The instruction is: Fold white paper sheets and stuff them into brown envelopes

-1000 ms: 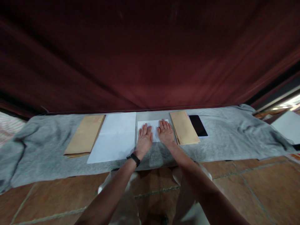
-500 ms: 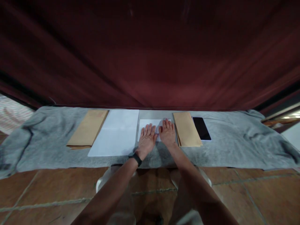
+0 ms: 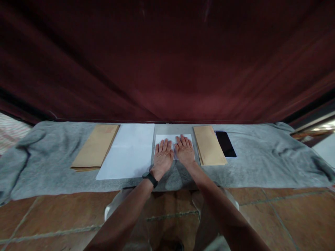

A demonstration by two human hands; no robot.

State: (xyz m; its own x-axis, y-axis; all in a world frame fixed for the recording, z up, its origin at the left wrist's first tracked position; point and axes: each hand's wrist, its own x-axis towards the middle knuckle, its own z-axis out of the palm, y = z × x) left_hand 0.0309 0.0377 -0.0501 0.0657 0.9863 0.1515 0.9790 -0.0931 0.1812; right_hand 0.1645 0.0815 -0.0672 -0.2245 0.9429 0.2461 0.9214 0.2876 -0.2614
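A folded white sheet of paper [image 3: 173, 137] lies in front of me, its lower part mostly covered by my hands. My left hand [image 3: 162, 157], with a dark band on the wrist, rests flat on the paper's left half, fingers stretched forward. On the right half, my right hand [image 3: 184, 150] also lies flat with its fingers a little apart. Both thumbs come close together near the middle of the paper. Larger white sheets [image 3: 131, 150] lie just left of my left hand. To the right of my right hand is a stack of brown envelopes [image 3: 210, 144].
Another brown envelope stack [image 3: 95, 146] lies at the left, beside the white sheets. A dark-screened phone [image 3: 225, 144] is right of the right-hand envelopes. Everything rests on a grey cloth [image 3: 261, 157] over a narrow surface. A dark red curtain [image 3: 167, 69] hangs behind it.
My right hand has shifted slightly left and nearer to me on the paper, its fingers now more spread. My left hand stays flat in nearly the same place.
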